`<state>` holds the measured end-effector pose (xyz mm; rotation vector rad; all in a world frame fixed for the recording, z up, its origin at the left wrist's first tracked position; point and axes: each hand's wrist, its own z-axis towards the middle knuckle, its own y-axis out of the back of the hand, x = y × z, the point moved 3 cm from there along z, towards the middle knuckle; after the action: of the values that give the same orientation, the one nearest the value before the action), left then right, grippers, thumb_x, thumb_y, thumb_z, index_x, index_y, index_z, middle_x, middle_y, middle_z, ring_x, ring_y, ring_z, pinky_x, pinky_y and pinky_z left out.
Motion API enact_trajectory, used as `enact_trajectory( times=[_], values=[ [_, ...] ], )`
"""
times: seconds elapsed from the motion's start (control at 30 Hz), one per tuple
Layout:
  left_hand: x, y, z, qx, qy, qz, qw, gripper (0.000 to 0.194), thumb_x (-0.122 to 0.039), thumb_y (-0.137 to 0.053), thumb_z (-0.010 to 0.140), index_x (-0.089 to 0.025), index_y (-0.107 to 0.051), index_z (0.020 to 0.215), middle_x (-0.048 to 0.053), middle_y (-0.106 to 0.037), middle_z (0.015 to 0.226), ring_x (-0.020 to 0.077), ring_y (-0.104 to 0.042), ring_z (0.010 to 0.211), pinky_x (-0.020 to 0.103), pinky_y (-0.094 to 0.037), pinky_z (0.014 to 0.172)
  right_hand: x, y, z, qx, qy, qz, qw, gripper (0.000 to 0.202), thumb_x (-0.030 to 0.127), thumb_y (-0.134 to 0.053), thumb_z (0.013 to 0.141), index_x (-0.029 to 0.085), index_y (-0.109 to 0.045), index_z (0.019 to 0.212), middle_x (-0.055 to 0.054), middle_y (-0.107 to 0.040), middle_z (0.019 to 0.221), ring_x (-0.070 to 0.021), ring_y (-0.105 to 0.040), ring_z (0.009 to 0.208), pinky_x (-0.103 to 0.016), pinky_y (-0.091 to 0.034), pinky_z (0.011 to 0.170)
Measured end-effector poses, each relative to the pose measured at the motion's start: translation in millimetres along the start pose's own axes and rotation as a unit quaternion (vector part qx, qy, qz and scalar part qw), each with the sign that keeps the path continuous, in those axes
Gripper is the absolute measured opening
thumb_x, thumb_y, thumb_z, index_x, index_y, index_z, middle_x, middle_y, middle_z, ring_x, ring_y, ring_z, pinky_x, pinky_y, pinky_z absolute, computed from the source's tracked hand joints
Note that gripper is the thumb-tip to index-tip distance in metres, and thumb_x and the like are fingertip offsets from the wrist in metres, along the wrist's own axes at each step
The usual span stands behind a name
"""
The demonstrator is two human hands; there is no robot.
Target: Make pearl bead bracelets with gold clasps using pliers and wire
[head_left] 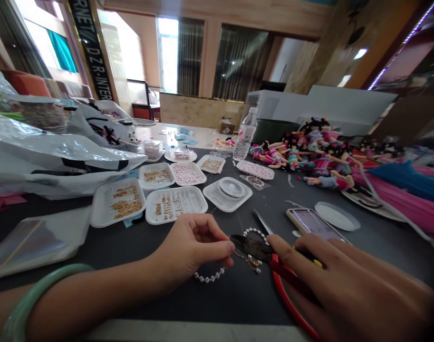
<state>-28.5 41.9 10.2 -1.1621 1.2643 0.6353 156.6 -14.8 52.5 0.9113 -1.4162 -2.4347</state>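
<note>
My left hand (198, 242) is closed in a pinch, thumb against forefinger. A strand of silvery-white beads (209, 278) curves out below its fingers; the pinched end itself is hidden. My right hand (331, 275) is wrapped around red-handled pliers (257, 249), whose dark jaws point left and reach the tips of my left thumb and forefinger. Just behind the pliers lies a loop of pale beads (255, 231). Below the jaws is a small cluster of gold and white pieces (253, 262). A pointed scissor blade (262, 221) sticks out beyond my right hand.
White trays (176, 204) of gold parts and pink beads stand ahead. A spool (231, 187) sits on another tray. A phone (314, 224) lies at the right, with dolls (320, 156) behind. A plastic bottle (245, 134) stands upright; clear bags (42, 237) lie left.
</note>
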Motion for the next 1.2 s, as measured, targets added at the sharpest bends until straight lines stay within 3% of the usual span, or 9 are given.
enact_trajectory(
  times=[0.13, 0.37, 0.7, 1.03, 1.2],
  values=[
    [0, -0.2, -1, 0.005, -0.002, -0.002, 1.000, 0.018, -0.011, -0.074, 0.064, -0.012, -0.056, 0.062, 0.000, -0.067, 0.054, 0.0101, -0.064, 0.051, 0.019, -0.048, 0.054, -2, -2, -2, -0.005, 0.000, -0.012, 1.000, 0.036, 0.026, -0.044, 0.082, 0.026, -0.058, 0.115, -0.005, -0.065, 0.081, -0.0218, -0.061, 0.068, -0.030, -0.043, 0.052],
    [-1, -1.1, -1, 0.006, 0.004, -0.006, 1.000, 0.021, -0.013, -0.076, 0.062, -0.012, -0.056, 0.060, 0.000, -0.065, 0.052, 0.0102, -0.063, 0.050, 0.019, -0.047, 0.052, 2, 0, -1, -0.013, -0.012, -0.007, 1.000, 0.037, 0.022, -0.042, 0.086, 0.027, -0.057, 0.119, -0.004, -0.064, 0.080, -0.0239, -0.062, 0.076, -0.029, -0.039, 0.050],
    [0, -0.5, -1, 0.005, 0.011, 0.013, 1.000, 0.022, -0.013, -0.076, 0.062, -0.012, -0.054, 0.060, 0.001, -0.067, 0.055, 0.0106, -0.063, 0.050, 0.020, -0.048, 0.053, -3, -7, -4, -0.042, 0.043, -0.032, 0.998, 0.043, 0.024, -0.051, 0.076, 0.025, -0.055, 0.120, -0.002, -0.063, 0.075, -0.0209, -0.060, 0.063, -0.028, -0.039, 0.045],
    [0, -0.2, 0, 0.010, 0.007, 0.018, 1.000, 0.024, -0.015, -0.077, 0.062, -0.013, -0.053, 0.059, 0.001, -0.066, 0.055, 0.0110, -0.063, 0.052, 0.021, -0.048, 0.054, -2, -9, -6, -0.031, 0.029, -0.035, 0.998, 0.046, 0.022, -0.051, 0.075, 0.024, -0.055, 0.120, -0.003, -0.065, 0.081, -0.0218, -0.059, 0.064, -0.030, -0.040, 0.048],
    [0, -1.1, 0, 0.011, 0.007, 0.019, 1.000, 0.023, -0.015, -0.075, 0.062, -0.013, -0.053, 0.059, 0.001, -0.065, 0.054, 0.0117, -0.063, 0.051, 0.022, -0.048, 0.055, -1, -12, -11, -0.056, 0.064, -0.069, 0.994, 0.048, 0.020, -0.051, 0.072, 0.022, -0.055, 0.121, -0.002, -0.065, 0.080, -0.0194, -0.055, 0.060, -0.029, -0.037, 0.048]
  ],
)
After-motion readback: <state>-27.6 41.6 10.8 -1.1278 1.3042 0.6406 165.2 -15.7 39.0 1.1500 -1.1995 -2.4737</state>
